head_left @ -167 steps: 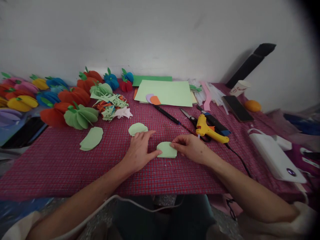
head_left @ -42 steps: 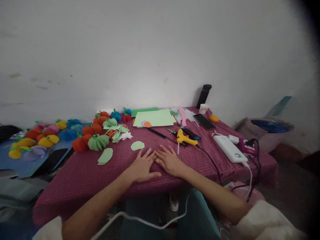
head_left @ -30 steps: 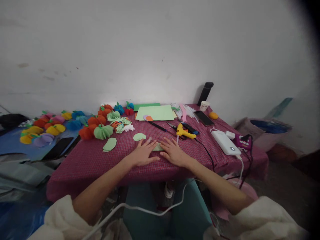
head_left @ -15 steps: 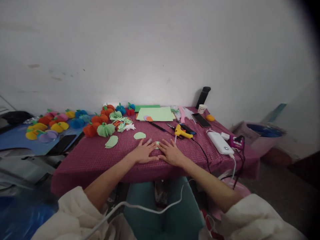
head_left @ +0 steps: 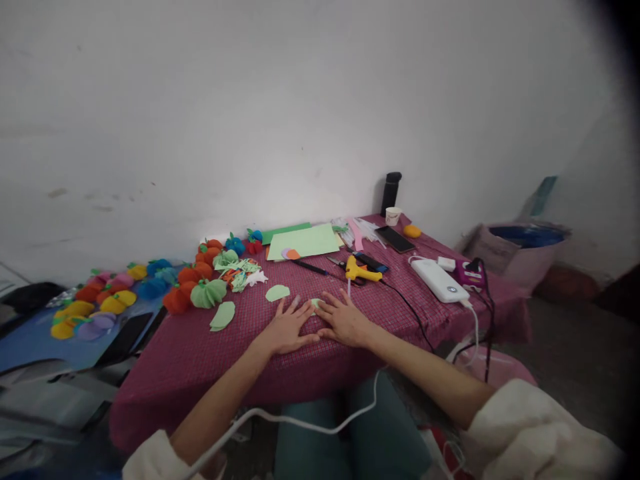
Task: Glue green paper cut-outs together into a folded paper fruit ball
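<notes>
My left hand (head_left: pixel 289 329) and my right hand (head_left: pixel 346 322) lie flat, fingers spread, on the red checked tablecloth (head_left: pixel 220 360). Between their fingertips a bit of a light green paper piece (head_left: pixel 315 303) shows; the rest is hidden under the fingers. Just beyond my left hand lies a light green paper half-circle (head_left: pixel 277 293), with a small stack of folded green paper pieces (head_left: pixel 223 316) farther left. A yellow hot glue gun (head_left: pixel 363 270) rests past my right hand, its nozzle toward the fingers.
Paper pumpkins (head_left: pixel 209 293) in several colours crowd the left side, beside paper scraps (head_left: pixel 241 273). Green paper sheets (head_left: pixel 305 241) lie at the back. To the right are a phone (head_left: pixel 396 239), a power bank (head_left: pixel 439 280), a cup (head_left: pixel 393 215) and a black bottle (head_left: pixel 391 193).
The camera view has tilted and shifted slightly, so the table appears rotated. Both hands stay flat over the green paper piece, with little visible movement.
</notes>
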Tool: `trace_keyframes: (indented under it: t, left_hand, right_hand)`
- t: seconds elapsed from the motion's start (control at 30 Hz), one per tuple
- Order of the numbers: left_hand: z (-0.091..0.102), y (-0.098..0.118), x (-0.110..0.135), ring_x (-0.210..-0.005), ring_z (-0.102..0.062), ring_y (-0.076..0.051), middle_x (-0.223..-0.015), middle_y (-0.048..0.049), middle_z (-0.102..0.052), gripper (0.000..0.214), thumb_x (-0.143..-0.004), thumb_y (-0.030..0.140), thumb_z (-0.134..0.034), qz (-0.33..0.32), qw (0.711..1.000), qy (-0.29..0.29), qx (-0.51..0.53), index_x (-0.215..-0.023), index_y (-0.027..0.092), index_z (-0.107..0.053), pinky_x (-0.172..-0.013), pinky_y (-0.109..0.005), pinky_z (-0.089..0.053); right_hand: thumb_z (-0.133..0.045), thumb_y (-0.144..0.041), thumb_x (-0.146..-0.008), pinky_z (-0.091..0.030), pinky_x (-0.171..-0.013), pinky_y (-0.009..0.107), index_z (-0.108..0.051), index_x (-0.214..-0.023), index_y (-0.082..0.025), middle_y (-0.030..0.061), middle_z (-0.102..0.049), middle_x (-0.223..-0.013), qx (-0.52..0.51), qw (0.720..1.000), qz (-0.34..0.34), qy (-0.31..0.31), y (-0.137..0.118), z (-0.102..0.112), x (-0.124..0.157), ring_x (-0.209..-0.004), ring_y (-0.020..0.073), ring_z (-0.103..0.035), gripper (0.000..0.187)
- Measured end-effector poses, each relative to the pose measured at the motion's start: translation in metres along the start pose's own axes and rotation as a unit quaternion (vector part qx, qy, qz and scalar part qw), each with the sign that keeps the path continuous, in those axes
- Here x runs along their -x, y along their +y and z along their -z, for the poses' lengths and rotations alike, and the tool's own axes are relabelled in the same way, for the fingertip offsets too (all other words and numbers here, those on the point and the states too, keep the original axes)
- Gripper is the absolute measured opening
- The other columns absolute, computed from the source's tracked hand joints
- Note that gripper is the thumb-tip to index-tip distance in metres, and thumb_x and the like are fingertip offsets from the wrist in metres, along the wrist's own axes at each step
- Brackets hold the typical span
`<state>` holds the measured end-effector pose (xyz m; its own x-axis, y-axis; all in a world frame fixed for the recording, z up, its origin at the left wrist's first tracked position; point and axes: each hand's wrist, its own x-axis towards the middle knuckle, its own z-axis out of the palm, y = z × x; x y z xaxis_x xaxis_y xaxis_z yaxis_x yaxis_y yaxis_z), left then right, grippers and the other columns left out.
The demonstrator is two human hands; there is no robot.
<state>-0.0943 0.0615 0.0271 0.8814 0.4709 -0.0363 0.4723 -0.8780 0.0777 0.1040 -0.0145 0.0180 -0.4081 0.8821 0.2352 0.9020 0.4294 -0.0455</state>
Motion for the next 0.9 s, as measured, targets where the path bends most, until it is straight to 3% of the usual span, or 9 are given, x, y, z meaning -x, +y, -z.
trace_keyframes:
  t: [0.17,0.3,0.43,0.67,0.9]
  left_hand:
    - [0.001,-0.001,0.001,-0.137,-0.007,-0.03,-0.148,-0.0033,-0.02,0.073,-0.08,0.067,-0.026,-0.005,1.0,-0.005,-0.006,-0.141,0.029,-0.014,-0.105,-0.06,-0.001]
    - [0.001,-0.005,0.007,-0.137,-0.004,-0.028,-0.149,-0.0038,-0.016,0.073,-0.082,0.065,-0.026,-0.011,1.0,-0.009,0.01,-0.142,0.028,-0.008,-0.106,-0.057,-0.003]
    - [0.006,-0.008,0.005,-0.137,-0.002,-0.026,-0.149,-0.0051,-0.016,0.073,-0.084,0.062,-0.025,0.023,0.999,0.035,0.013,-0.142,0.025,-0.001,-0.107,-0.055,-0.003]
    - [0.004,-0.002,-0.017,-0.137,-0.002,-0.026,-0.149,-0.0036,-0.016,0.075,-0.083,0.064,-0.023,0.009,1.0,0.003,0.024,-0.142,0.023,-0.004,-0.107,-0.057,-0.001]
    - [0.002,-0.002,-0.016,-0.138,-0.004,-0.025,-0.15,-0.0014,-0.011,0.075,-0.082,0.066,-0.025,-0.005,0.999,-0.021,0.049,-0.142,0.027,-0.001,-0.107,-0.056,0.001]
  right_hand:
    - [-0.029,-0.059,-0.087,-0.004,-0.105,0.057,-0.039,-0.134,-0.02,0.0086,-0.044,-0.137,-0.014,1.0,-0.018,0.004,0.001,0.001,0.006,-0.134,0.0277,-0.02,0.062]
    - [-0.027,-0.059,-0.087,-0.005,-0.106,0.056,-0.048,-0.127,-0.018,0.0087,-0.05,-0.132,-0.024,0.999,-0.039,0.03,-0.001,0.008,0.01,-0.134,0.0272,-0.019,0.062]
    - [-0.028,-0.058,-0.087,-0.003,-0.107,0.054,-0.048,-0.127,-0.016,0.0102,-0.051,-0.131,-0.018,0.995,-0.071,0.063,-0.003,0.013,0.001,-0.135,0.0261,-0.018,0.061]
    - [-0.033,-0.058,-0.086,0.0,-0.108,0.054,-0.04,-0.133,-0.012,0.0124,-0.049,-0.132,-0.032,0.997,-0.067,0.036,0.002,-0.003,-0.018,-0.135,0.0256,-0.018,0.066]
    - [-0.032,-0.062,-0.084,0.004,-0.108,0.052,-0.039,-0.133,-0.012,0.0134,-0.047,-0.133,-0.056,0.997,-0.055,0.007,0.007,-0.004,-0.015,-0.135,0.0246,-0.017,0.071]
